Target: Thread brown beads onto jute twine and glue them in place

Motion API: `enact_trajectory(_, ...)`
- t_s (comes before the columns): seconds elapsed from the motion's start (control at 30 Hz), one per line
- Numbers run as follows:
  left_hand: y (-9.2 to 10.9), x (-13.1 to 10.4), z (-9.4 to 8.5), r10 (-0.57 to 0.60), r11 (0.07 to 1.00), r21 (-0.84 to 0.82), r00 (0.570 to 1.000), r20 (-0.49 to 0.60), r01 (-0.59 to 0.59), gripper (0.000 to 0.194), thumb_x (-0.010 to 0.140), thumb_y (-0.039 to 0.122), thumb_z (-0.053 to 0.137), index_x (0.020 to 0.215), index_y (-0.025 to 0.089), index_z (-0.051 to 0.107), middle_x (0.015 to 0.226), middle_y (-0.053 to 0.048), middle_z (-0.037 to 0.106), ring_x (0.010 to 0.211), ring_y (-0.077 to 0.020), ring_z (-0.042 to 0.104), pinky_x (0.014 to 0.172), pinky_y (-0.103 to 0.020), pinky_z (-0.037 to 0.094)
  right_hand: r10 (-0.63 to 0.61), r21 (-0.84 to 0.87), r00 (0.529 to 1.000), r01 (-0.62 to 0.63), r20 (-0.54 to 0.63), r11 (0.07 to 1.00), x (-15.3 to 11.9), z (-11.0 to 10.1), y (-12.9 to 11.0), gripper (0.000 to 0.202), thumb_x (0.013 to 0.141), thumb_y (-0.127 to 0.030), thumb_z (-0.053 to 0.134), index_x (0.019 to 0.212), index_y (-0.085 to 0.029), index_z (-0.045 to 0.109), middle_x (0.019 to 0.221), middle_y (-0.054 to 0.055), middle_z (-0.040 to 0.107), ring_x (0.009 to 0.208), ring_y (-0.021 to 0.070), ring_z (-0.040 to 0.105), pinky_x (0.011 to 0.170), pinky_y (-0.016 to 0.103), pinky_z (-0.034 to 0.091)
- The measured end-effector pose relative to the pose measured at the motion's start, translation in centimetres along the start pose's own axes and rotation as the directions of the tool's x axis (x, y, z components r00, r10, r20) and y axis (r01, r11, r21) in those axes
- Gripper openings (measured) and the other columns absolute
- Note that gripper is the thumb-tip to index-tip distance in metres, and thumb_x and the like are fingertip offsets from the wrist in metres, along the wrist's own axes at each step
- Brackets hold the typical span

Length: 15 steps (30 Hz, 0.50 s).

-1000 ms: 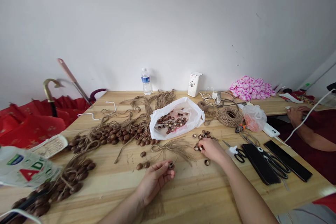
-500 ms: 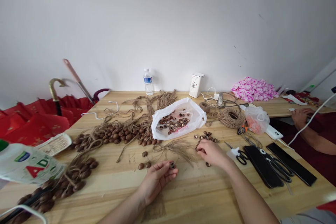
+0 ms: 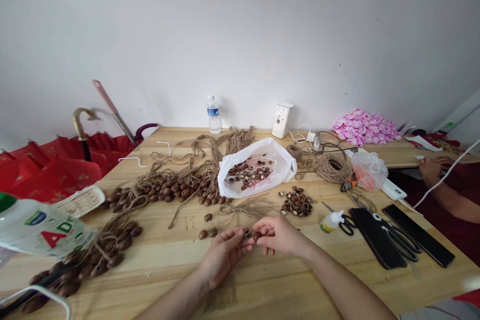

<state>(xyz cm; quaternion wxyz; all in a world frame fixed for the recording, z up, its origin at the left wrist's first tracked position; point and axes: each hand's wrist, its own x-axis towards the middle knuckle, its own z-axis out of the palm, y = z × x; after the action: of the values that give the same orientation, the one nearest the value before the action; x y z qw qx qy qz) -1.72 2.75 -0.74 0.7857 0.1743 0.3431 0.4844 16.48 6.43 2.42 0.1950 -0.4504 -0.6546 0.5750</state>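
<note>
My left hand (image 3: 226,255) pinches a half nut shell (image 3: 246,233), its hollow side showing, at the front middle of the table. Close against it, my right hand (image 3: 277,235) grips a brown shell piece (image 3: 257,236) between thumb and fingers. Beyond the hands lies a looped bundle of twine (image 3: 245,207). A pile of half shells (image 3: 297,202) sits to the right of that bundle, and three round nuts, one of them a brown nut (image 3: 203,234), rest left of my hands. Behind, an open white plastic bag (image 3: 283,160) holds many shell pieces.
Corded nuts (image 3: 165,189) spread across the left, near a large white bottle (image 3: 48,232). On the right are a glue bottle (image 3: 331,222), scissors (image 3: 399,240), a black phone (image 3: 377,237) and twine coils (image 3: 333,168). Another person's arm (image 3: 446,192) rests at far right.
My right hand has left the shell pile and moved left and nearer, bringing a shell piece beside my left hand. The pile and the glue bottle now show fully.
</note>
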Motion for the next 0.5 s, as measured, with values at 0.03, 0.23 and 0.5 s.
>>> enact_trajectory(0.03, 0.0, 0.0, 0.0, 0.002, 1.0, -0.004, 1.0, 0.002, -0.002, 0.011, 0.074, 0.014, 0.067, 0.083, 0.009, 0.067, 0.077, -0.013, 0.074, 0.076, -0.0194, 0.069, 0.074, -0.029, 0.054, -0.003, -0.018, 1.0, 0.003, 0.0, 1.0, -0.1, 0.1, 0.0, 0.026, 0.071, -0.016, 0.061, 0.096, -0.014, 0.06, 0.072, 0.0, 0.063, 0.048, 0.0099, 0.06, 0.04, 0.017, 0.045)
enact_trajectory(0.23, 0.0, 0.0, -0.1, 0.003, 1.0, -0.026, 1.0, 0.015, -0.003, 0.011, 0.074, 0.013, 0.067, 0.083, 0.008, 0.067, 0.078, -0.013, 0.073, 0.075, -0.0186, 0.069, 0.075, -0.03, 0.053, -0.152, -0.329, 0.988, 0.133, -0.031, 0.935, -0.8, 0.6, -0.6, 0.022, 0.076, -0.015, 0.058, 0.098, -0.018, 0.057, 0.076, 0.001, 0.066, 0.054, 0.0108, 0.063, 0.049, 0.018, 0.046)
enact_trajectory(0.5, -0.1, 0.0, -0.2, 0.006, 0.999, -0.041, 1.0, 0.004, -0.006, 0.012, 0.072, 0.011, 0.068, 0.084, 0.009, 0.069, 0.077, -0.011, 0.073, 0.075, -0.0183, 0.068, 0.077, -0.03, 0.053, -0.484, -0.795, 0.873, 0.33, 0.052, 0.509, -1.2, 0.8, -1.4, 0.012, 0.079, -0.019, 0.056, 0.09, -0.016, 0.062, 0.076, 0.006, 0.069, 0.066, 0.0179, 0.064, 0.06, 0.024, 0.046)
